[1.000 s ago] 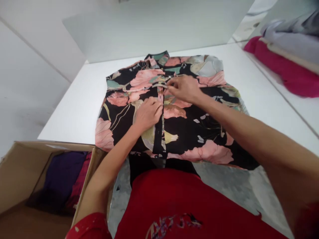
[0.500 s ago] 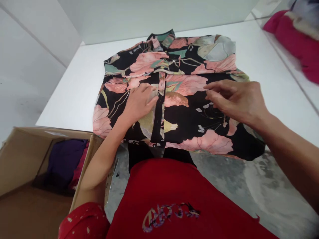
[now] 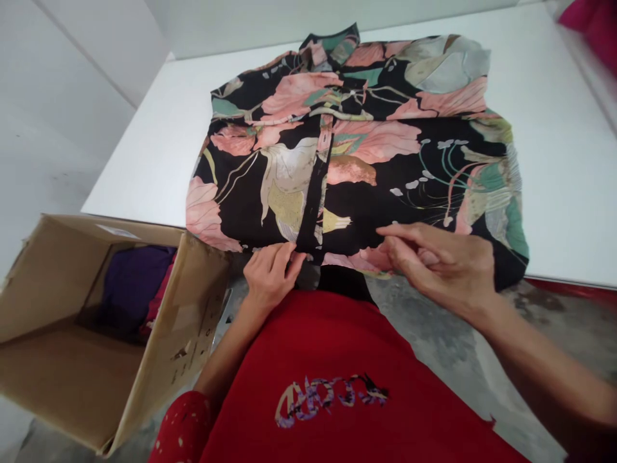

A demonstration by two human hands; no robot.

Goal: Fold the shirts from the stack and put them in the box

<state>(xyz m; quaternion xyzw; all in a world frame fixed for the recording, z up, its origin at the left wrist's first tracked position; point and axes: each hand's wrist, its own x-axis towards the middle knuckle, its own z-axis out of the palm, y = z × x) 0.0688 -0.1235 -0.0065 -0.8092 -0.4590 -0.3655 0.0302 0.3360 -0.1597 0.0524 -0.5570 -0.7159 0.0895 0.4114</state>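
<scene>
A black button-front shirt (image 3: 366, 199) with large pink, cream and green flowers lies spread face up. Its collar points away from me, and a crosswise fold runs below the chest. At the bottom of the button placket, my left hand (image 3: 272, 273) pinches the hem between thumb and fingers. Farther right along the same lower edge is my right hand (image 3: 441, 263), its fingers curled and drawn together at the cloth. My right palm and fingers hide part of the hem there. The hem hangs slightly over the table's near edge.
The white table (image 3: 139, 154) meets a pale wall (image 3: 241, 26) at the back. An open cardboard box (image 3: 187, 321) stands at left, with dark purple cloth (image 3: 135, 286) and red cloth inside. Bright pink fabric (image 3: 590, 26) lies at the far right corner.
Both hands have come toward me, from over the shirt's middle to its lower hem. My left hand has closed on the hem. The view has shifted, showing more of the box.
</scene>
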